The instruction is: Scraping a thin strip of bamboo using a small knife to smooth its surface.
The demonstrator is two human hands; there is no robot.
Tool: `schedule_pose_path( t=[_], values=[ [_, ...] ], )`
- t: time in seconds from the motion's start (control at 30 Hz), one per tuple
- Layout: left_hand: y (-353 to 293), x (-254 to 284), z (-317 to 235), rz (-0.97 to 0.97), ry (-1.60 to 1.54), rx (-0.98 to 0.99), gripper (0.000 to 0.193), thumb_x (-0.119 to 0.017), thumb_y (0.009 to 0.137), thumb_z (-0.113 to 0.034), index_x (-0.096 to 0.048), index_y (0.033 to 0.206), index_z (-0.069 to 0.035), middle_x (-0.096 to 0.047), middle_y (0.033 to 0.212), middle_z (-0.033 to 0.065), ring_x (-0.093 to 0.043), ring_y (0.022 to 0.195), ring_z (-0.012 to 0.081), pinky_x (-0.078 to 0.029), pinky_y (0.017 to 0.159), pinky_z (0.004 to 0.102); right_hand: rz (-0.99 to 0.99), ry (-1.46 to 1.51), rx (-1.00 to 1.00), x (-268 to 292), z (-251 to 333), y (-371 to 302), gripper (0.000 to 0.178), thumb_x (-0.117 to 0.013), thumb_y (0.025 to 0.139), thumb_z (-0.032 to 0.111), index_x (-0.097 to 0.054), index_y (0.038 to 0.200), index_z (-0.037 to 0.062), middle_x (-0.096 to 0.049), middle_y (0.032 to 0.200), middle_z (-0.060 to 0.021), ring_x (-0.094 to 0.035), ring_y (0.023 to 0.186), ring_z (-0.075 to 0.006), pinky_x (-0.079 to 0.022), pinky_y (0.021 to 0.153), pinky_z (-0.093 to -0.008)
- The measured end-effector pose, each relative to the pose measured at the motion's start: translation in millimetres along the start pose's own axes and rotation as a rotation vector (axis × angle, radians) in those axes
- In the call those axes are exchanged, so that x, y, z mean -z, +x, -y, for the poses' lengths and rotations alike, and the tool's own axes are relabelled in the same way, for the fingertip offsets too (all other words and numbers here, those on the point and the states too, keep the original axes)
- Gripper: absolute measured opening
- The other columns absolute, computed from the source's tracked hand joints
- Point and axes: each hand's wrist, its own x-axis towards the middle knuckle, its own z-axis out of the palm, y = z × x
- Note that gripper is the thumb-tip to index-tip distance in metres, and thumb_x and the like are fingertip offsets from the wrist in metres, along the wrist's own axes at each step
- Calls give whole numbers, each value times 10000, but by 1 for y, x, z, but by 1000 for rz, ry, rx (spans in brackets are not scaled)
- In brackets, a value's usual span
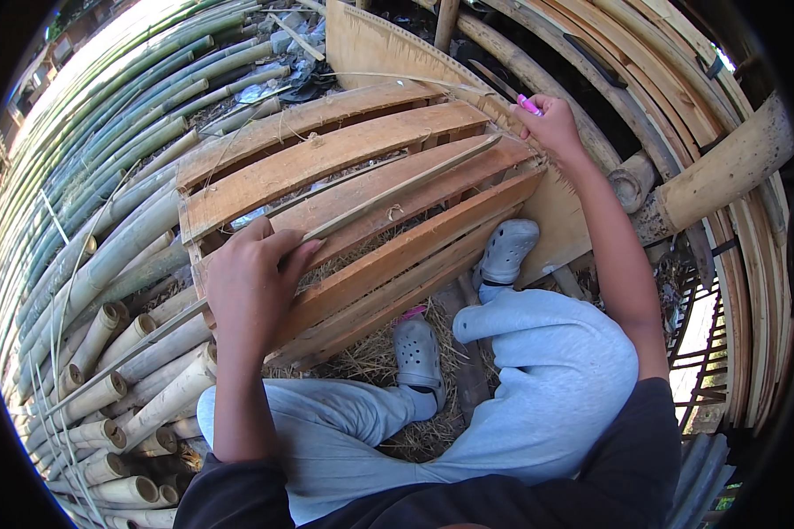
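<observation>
Pale, thin bamboo strip point(415, 182) is the main thing here, running slantwise over a slatted wooden crate point(344, 152) right in front of the person's knees. One end sits up by the crate's right end, near the plywood board, and the other trails way off to the lower left, over the cut ends of a big heap of bamboo poles point(141, 220). Left hand point(254, 280) has it pinched between thumb and curled fingers at the crate's near left side. Can't really tell if the strip actually touches the slats. Right hand point(553, 130) is closed around the bright pink handle of a knife point(528, 105), blade angled up and left, over by a tan plywood board point(370, 48) with a raggedy edge. So yeah, hands are well apart, one on the strip, one on the knife. Down below you've got light blue trousers point(556, 361) and grey clogs with holes in them, one clog point(510, 249) up against the board's lower part, more or less, and dry straw point(353, 361) on the ground. Long planks point(653, 62) curve down the right side, fisheye style.
</observation>
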Motion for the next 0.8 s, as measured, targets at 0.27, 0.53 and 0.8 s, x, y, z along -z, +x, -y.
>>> schedule_pose_path(
  t=[0.27,0.53,0.8],
  values=[
    [0,-1,0,18,9,13,213,-775,867,-336,-786,899,-127,-599,749,96,-632,712,309,-478,658,434,204,-20,144,-17,63,-25,370,-698,958,365,-710,947,-5,-616,686,-28,-592,640,-128,-496,642,-316],
    [-2,-5,-1,5,38,18,231,-762,867,-368,-779,885,-139,-579,757,83,-630,716,294,-477,635,432,392,-644,384,-38,99,-115,355,-453,1077,267,-627,920,0,-667,757,-251,-694,795,-390,-539,716,-478],
    [1,-6,-2,-20,33,-32,238,-763,863,-373,-778,866,-135,-572,736,80,-627,713,289,-476,626,431,221,-722,616,-29,44,-90,299,-480,1052,208,-612,892,-7,-667,703,-242,-688,682,-432,-555,646,-521]
  ],
)
